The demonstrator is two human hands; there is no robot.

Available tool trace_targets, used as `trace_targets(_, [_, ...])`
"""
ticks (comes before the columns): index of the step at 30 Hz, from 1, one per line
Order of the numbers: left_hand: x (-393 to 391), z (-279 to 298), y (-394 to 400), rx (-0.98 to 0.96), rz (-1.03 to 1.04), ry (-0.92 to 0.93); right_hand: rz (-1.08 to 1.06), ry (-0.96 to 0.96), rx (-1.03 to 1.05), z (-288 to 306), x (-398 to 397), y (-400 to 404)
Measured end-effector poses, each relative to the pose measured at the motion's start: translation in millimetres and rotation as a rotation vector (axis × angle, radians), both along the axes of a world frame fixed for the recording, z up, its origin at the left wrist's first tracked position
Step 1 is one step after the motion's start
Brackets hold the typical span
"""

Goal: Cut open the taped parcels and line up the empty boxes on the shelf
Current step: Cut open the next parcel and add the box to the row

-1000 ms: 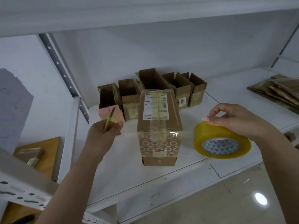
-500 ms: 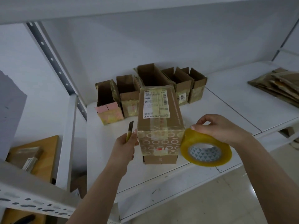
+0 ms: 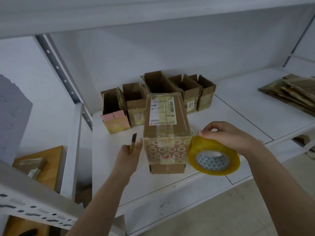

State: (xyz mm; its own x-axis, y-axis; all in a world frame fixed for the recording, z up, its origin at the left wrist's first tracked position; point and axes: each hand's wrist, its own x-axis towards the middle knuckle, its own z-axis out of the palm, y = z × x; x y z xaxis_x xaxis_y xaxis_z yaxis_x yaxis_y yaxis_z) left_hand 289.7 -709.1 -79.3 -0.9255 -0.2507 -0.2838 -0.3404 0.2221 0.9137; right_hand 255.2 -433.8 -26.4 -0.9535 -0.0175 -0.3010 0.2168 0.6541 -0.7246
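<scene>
A taped brown parcel [image 3: 166, 130] with a white shipping label lies on the white shelf [image 3: 238, 116], stacked on a smaller brown box [image 3: 167, 168]. My left hand [image 3: 130, 155] grips a yellow-handled cutter [image 3: 133, 141], blade up, just left of the parcel's front corner. My right hand [image 3: 226, 136] holds a yellow tape roll [image 3: 214, 158] on edge, touching the parcel's front right corner. Behind the parcel, several opened empty boxes [image 3: 134, 101] stand in a row along the back wall.
A pile of flattened cardboard [image 3: 293, 94] lies at the shelf's far right. A grey perforated upright [image 3: 58, 68] bounds the shelf on the left, with a lower shelf holding a wooden board [image 3: 49, 160] beyond it. The floor shows below the shelf's front edge.
My left hand with the cutter has moved right, up to the parcel's left side. My right hand has brought the tape roll left against the parcel's front right corner.
</scene>
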Motion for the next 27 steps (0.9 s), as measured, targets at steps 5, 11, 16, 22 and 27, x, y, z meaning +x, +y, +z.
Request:
trace_targets(5, [-19.4, 79.3, 2.4, -0.135, -0.046, 0.416, -0.002, -0.033, -0.16, -3.1, 3.4, 1.6])
trace_targets(11, [-45.6, 110.6, 73.6, -0.238, -0.651, 0.329, 0.06, -0.077, -0.253, -1.5, 7.7, 13.2])
trace_targets(16, [-54.1, 86.8, 82.3, -0.294, -0.641, 0.32, 0.121, -0.065, -0.282, -3.1, 8.2, 18.6])
trace_targets(22, [-52.8, 84.7, 82.3, -0.338, -0.64, 0.372, 0.143, -0.105, -0.23, -8.0, 3.1, 18.1])
trace_targets(27, [-52.9, 84.8, 81.5, -0.357, -0.668, 0.388, 0.198, -0.141, -0.102, -27.2, 3.2, 17.0])
